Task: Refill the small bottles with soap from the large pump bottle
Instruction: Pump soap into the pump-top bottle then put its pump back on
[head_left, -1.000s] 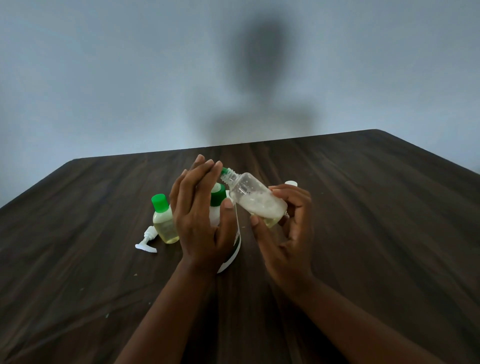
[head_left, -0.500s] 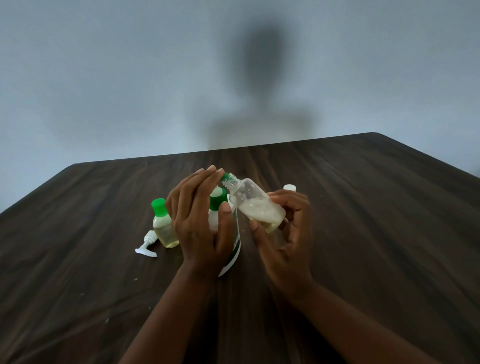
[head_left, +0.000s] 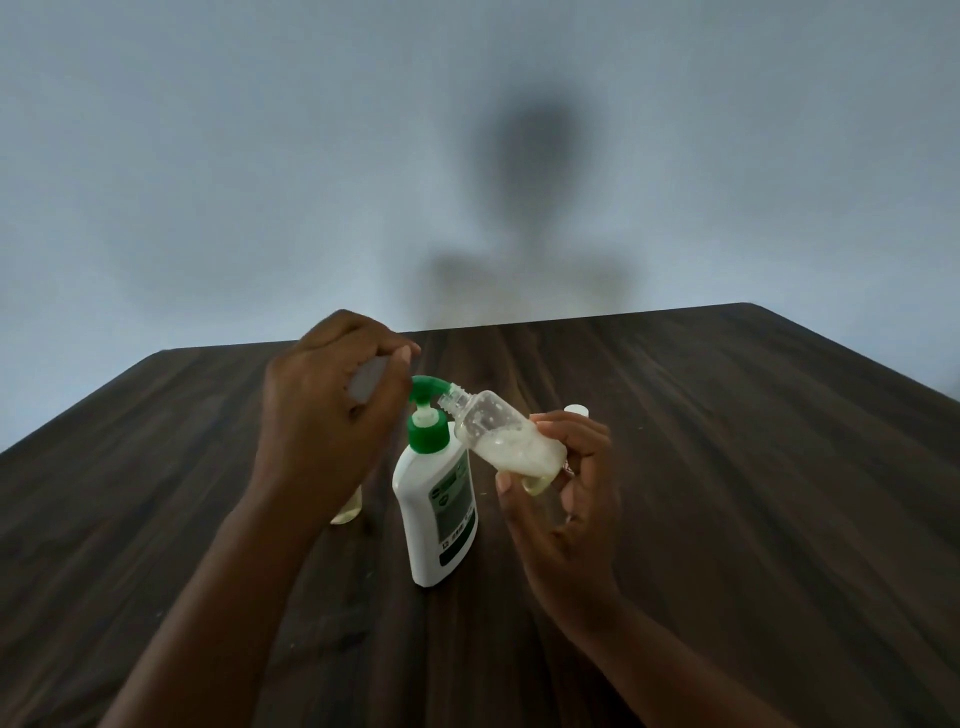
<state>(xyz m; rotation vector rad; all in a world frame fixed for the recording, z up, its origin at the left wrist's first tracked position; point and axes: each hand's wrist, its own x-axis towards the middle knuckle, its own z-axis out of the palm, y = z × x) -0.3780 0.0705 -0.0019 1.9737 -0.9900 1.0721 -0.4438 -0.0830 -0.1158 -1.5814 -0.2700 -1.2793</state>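
R grip (head_left: 566, 499) pinches tilted small bottle (head_left: 504, 436), mouth at pump bottle (head_left: 441, 499) spout. L grip (head_left: 322, 415) curled, hold unclear; forearm half-hides 2nd btl (head_left: 349, 512). White cap (head_left: 576, 410) behind, on counter (head_left: 727, 467).

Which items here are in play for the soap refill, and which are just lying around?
In use:
- large pump bottle
- small clear bottle, tilted, mouth at the green nozzle, held by the right hand
- left hand, above the pump

Idle:
- white cap on the table
- second small bottle, mostly hidden behind the left forearm
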